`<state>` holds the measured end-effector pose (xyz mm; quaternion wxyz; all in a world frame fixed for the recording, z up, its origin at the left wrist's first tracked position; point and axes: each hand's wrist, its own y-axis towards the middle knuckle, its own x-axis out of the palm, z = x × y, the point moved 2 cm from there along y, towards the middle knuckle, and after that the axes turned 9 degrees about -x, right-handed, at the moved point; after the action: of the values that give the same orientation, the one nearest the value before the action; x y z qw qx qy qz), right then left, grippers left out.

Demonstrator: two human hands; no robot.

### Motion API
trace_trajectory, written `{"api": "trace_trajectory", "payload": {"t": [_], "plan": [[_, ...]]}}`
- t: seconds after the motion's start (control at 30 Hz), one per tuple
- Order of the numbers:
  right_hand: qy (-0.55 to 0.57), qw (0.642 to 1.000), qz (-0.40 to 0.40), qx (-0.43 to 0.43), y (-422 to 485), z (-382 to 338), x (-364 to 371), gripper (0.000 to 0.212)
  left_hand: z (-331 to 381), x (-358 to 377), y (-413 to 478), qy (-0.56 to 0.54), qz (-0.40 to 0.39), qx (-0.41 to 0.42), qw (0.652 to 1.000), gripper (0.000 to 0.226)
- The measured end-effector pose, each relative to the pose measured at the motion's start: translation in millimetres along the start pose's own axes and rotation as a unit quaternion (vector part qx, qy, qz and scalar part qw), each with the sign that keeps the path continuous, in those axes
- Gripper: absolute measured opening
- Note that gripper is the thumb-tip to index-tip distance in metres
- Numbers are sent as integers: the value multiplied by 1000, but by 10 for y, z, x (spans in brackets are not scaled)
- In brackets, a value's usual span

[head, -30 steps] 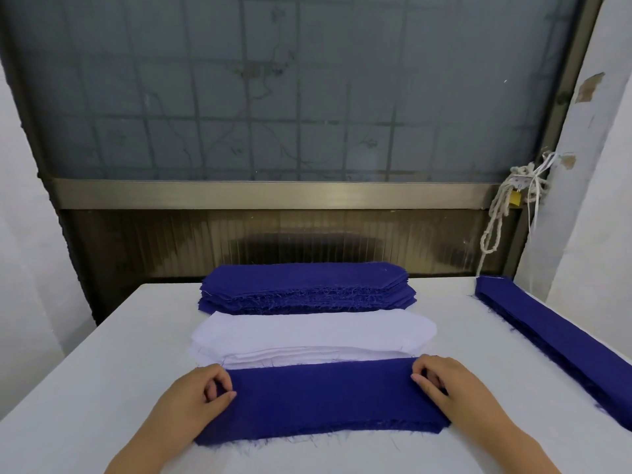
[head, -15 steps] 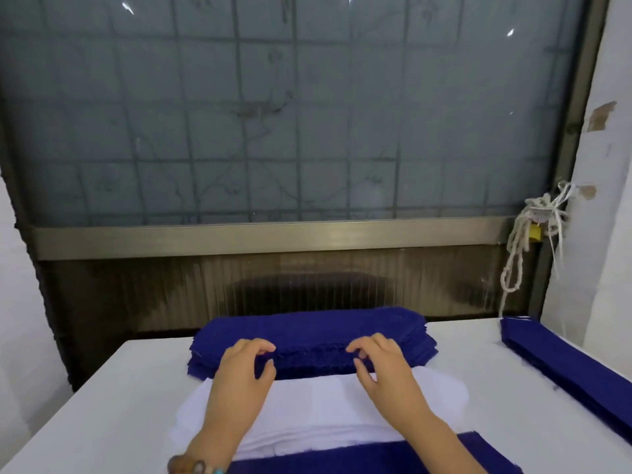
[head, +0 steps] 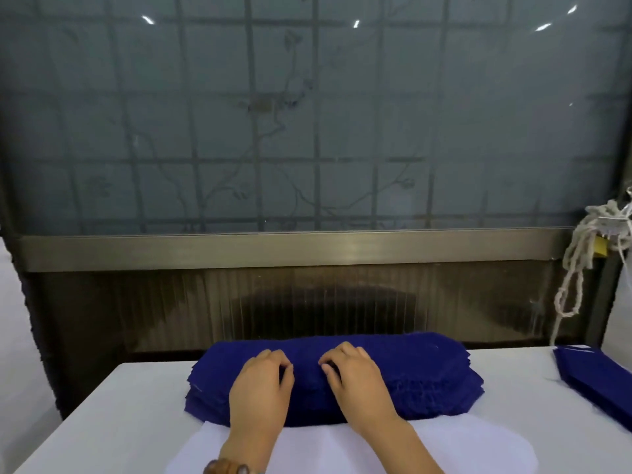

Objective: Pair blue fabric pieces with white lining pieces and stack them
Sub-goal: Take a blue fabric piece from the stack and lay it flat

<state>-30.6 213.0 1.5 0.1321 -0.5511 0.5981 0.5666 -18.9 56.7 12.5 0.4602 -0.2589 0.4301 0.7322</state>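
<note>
step: take next blue piece | left hand [head: 261, 383] + right hand [head: 355, 378] close together on top of blue fabric stack [head: 420, 381] at worktop [head: 119, 422] far edge, fingers curled into top layer, real pinch can't tell | white lining pieces [head: 461, 443] just in front | progress: blue stack thick, paired pile out of view, likely lots left

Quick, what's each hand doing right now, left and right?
Left hand: fingers curled, pinching the top of the blue fabric stack.
Right hand: fingers curled, pinching the same stack's top.
</note>
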Motion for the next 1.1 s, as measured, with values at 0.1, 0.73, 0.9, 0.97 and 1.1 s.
{"api": "trace_trajectory", "payload": {"t": [0.1,0.73,0.9,0.97,1.1], "plan": [[26,998,13,47,88,18,42,13,18,40,64,-8,8,-24,1000,6],[-82,990,-28,113,108,-29,175,51,-444,73,245,42,19,-124,991,68],[-107,986,-54,115,121,-42,175,54,-486,26,217,16,-3,-191,981,85],[-112,985,-63,114,120,-50,174,55,-483,25,202,-15,-9,-204,979,87],[-129,983,-72,109,114,-61,181,58,-520,6,214,-36,-11,-213,976,81]]}}
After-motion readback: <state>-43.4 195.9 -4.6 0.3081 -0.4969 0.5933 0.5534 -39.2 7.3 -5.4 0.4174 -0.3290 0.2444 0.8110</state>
